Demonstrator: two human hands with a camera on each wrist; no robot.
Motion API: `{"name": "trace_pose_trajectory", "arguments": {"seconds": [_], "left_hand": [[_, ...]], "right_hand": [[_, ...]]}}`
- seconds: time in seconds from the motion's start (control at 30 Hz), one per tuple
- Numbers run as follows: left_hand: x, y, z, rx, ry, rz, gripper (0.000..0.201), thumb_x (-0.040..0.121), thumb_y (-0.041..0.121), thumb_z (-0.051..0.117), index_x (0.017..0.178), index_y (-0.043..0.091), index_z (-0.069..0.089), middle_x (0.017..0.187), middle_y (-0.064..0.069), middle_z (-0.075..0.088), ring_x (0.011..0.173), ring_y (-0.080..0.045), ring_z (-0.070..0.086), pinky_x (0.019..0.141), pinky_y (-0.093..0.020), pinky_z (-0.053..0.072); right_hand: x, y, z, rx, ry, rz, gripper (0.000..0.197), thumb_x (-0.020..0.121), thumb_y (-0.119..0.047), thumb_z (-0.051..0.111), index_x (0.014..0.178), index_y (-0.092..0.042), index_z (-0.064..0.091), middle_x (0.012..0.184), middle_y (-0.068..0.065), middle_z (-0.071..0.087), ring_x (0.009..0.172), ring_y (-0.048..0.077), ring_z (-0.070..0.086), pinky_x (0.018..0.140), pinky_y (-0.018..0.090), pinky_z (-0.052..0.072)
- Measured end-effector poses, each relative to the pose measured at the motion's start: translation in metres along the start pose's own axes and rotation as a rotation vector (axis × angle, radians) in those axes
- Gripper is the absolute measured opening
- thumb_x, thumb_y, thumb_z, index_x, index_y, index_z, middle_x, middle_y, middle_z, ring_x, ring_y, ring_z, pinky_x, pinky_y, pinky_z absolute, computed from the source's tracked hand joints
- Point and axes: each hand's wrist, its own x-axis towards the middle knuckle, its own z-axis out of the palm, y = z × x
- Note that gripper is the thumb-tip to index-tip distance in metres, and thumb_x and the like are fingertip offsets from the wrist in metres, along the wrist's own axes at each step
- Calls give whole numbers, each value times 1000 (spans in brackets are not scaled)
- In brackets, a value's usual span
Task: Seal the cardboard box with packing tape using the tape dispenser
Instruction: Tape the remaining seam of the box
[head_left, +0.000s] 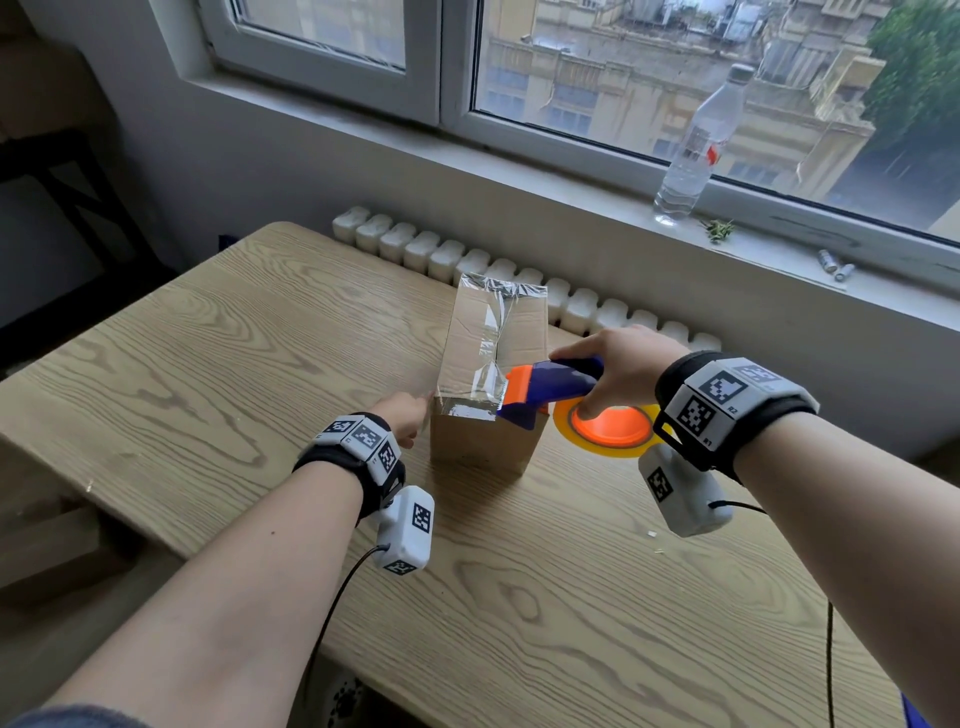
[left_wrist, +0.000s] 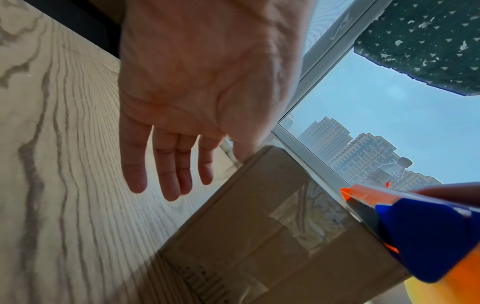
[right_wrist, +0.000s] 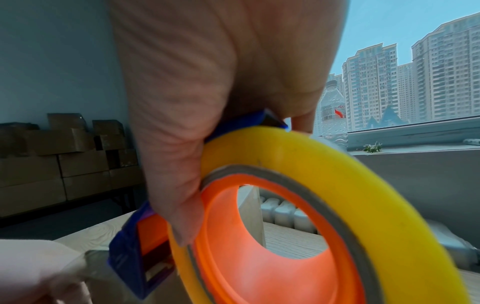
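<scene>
A small cardboard box (head_left: 488, 447) stands on the wooden table (head_left: 208, 364). A strip of clear tape (head_left: 493, 332) runs along its top and folds over the near edge. My right hand (head_left: 618, 364) grips the blue and orange tape dispenser (head_left: 545, 387), whose orange blade end sits on the box's near top edge. Its yellow tape roll (right_wrist: 337, 185) hangs to the right of the box. My left hand (left_wrist: 168, 174) is at the box's near left corner with straight fingers, and its thumb touches the box (left_wrist: 259, 236) edge. It holds nothing.
A clear water bottle (head_left: 696, 150) stands on the windowsill at the back right, with small cylinders (head_left: 834, 265) further along. A white radiator (head_left: 467, 260) runs behind the table. Stacked cardboard boxes (right_wrist: 64, 160) line the wall on the left.
</scene>
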Motion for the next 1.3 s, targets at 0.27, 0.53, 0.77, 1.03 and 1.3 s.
{"name": "trace_pose_trajectory", "arguments": {"seconds": [0.27, 0.53, 0.77, 1.03, 1.3], "left_hand": [[0, -11, 2, 58, 98, 12, 45, 101, 32, 38, 109, -5, 61, 112, -20, 64, 102, -33, 63, 77, -38, 52], [-25, 21, -19, -160, 321, 211, 37, 89, 44, 57, 68, 14, 64, 86, -9, 74, 81, -22, 71, 83, -32, 57], [-33, 22, -13, 139, 328, 257, 36, 77, 38, 76, 101, 11, 72, 105, -6, 72, 97, -23, 67, 85, -28, 51], [-26, 26, -12, 138, 279, 179, 36, 81, 42, 70, 95, 9, 71, 96, -7, 74, 92, -24, 69, 84, -35, 57], [-18, 39, -8, 198, 167, 135, 51, 79, 51, 67, 99, 5, 66, 106, -12, 71, 98, -27, 67, 89, -39, 55]], "right_hand": [[-2, -2, 4, 11, 7, 10, 72, 66, -34, 78, 131, -47, 50, 92, -12, 56, 87, 15, 52, 72, 27, 44], [-6, -4, 7, 18, 20, 7, 71, 66, -32, 77, 130, -46, 52, 90, -13, 56, 85, 15, 53, 72, 27, 46], [-7, -6, 7, 33, 27, -4, 69, 66, -30, 78, 129, -44, 54, 89, -12, 57, 84, 14, 52, 70, 26, 42], [-8, 2, 12, 51, 59, -21, 71, 65, -24, 77, 129, -44, 53, 90, -11, 54, 84, 14, 48, 69, 25, 39], [-2, 16, 11, 82, 12, -38, 74, 65, -18, 74, 131, -44, 51, 93, -8, 56, 86, 16, 50, 68, 26, 39]]}}
